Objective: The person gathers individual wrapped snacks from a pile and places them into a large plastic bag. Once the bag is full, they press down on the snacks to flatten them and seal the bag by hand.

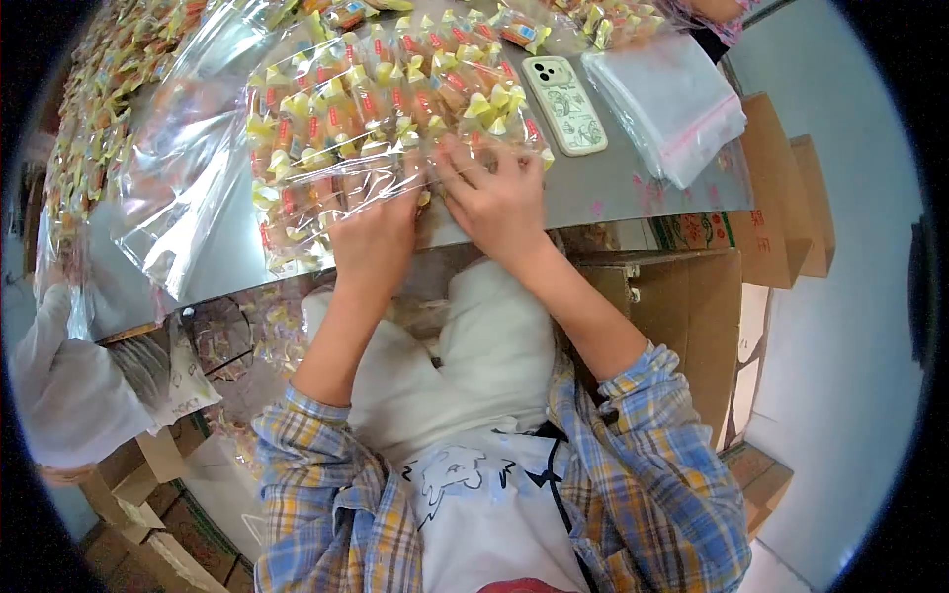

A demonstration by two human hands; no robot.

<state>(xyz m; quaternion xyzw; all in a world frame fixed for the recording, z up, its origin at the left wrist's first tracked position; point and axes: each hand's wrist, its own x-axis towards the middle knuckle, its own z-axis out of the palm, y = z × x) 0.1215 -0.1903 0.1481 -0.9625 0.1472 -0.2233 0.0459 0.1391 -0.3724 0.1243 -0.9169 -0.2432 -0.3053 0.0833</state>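
Note:
A large clear plastic bag (371,183) lies at the table's near edge, filled with rows of wrapped snacks (395,94) in wrappers with yellow twisted ends and red labels. My left hand (376,232) reaches under the bag's clear film, its fingers stretched out and apart among the near snacks; glare partly hides them. Beside it, my right hand (499,203) has bent fingers on the bag's near right edge, closed on the film over the snacks. Its fingertips are partly hidden.
Right of the bag lie a phone in a patterned case (565,106) and a stack of clear bags (672,104). Loose clear film (188,188) and heaped snacks (109,79) cover the left. Cardboard boxes (672,316) stand below right. Another person's sleeve (49,336) shows at left.

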